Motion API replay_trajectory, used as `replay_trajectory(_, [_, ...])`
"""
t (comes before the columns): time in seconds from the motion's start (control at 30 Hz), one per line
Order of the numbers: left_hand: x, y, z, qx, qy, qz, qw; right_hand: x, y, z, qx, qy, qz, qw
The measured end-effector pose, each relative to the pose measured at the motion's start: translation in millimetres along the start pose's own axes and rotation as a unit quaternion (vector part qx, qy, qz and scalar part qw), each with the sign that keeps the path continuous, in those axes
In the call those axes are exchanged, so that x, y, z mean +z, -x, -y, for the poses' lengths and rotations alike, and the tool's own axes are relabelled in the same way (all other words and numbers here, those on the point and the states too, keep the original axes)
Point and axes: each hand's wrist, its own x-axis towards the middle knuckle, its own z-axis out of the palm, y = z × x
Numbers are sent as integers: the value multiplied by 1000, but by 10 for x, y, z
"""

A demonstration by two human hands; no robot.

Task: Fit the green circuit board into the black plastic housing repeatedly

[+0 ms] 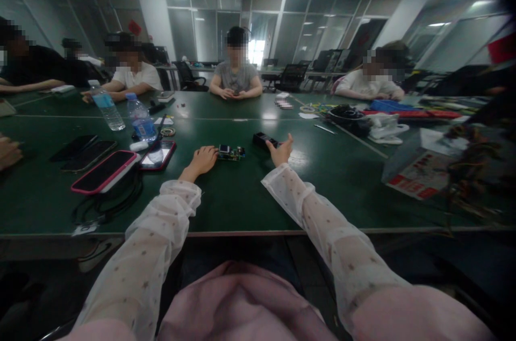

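Palm down on the green table, my left hand (205, 159) has its fingertips at the left edge of a small circuit board (234, 154) that carries a little screen. Its fingers look stretched out and loosely bent, with nothing gripped. My right hand (282, 151) is beside the right end of a black box-shaped device (263, 140). Thumb and fingers there are spread apart, and the thumb side touches or overlaps the device; exact contact cannot be made out. The device lies right of the circuit board, a short gap between them.
Left on the green table (242, 201) are two water bottles (143, 120), several phones (105, 171) and black cables (121, 204). A clear box (419, 163), a white bundle (387, 128) and tangled wires (471, 169) stand right. Several people sit around the table.
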Motion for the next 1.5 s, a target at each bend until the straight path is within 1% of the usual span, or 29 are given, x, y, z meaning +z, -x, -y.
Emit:
replay_trajectory(0.07, [2, 1, 0, -1, -4, -1, 1000, 10, -13, -26, -12, -8, 32, 999])
replay_trajectory(0.3, [-9, 8, 2, 7, -7, -2, 1000, 45, -48, -92, -8, 31, 78, 996])
replay_trajectory(0.43, [-7, 3, 5, 7, -2, 0, 1000, 48, -51, -104, -10, 37, 71, 997])
replay_trajectory(0.6, [3, -2, 9, 5, 5, 0, 1000, 58, -49, -114, -18, 11, 57, 998])
replay_trajectory(0.83, [8, -6, 19, 2, 5, 2, 1000, 90, -84, -175, -10, 12, 78, 997])
replay_trajectory(0.97, [7, -1, 15, 8, -1, -5, 1000, 95, -100, -174, -18, -20, 66, 997])
replay_trajectory(1.03, [8, 0, 9, 6, -5, -5, 1000, 97, -85, -131, -27, -49, 57, 997])
replay_trajectory(1.1, [8, 0, 4, 3, -9, -6, 1000, 106, -38, -51, -39, -91, 63, 993])
replay_trajectory(1.17, [7, 1, 1, 3, -12, -6, 1000, 122, 45, 61, -47, -149, 88, 984])
replay_trajectory(1.27, [7, 3, 2, 7, -11, -6, 1000, 139, 221, 259, -75, -229, 170, 955])
replay_trajectory(1.33, [11, 2, 5, 6, -9, -7, 1000, 133, 344, 380, -103, -261, 221, 934])
replay_trajectory(1.4, [17, -2, 8, 1, -7, -9, 1000, 113, 440, 472, -125, -267, 259, 920])
replay_trajectory(1.5, [19, -6, 12, -3, -4, -5, 1000, 70, 507, 543, -159, -244, 287, 913])
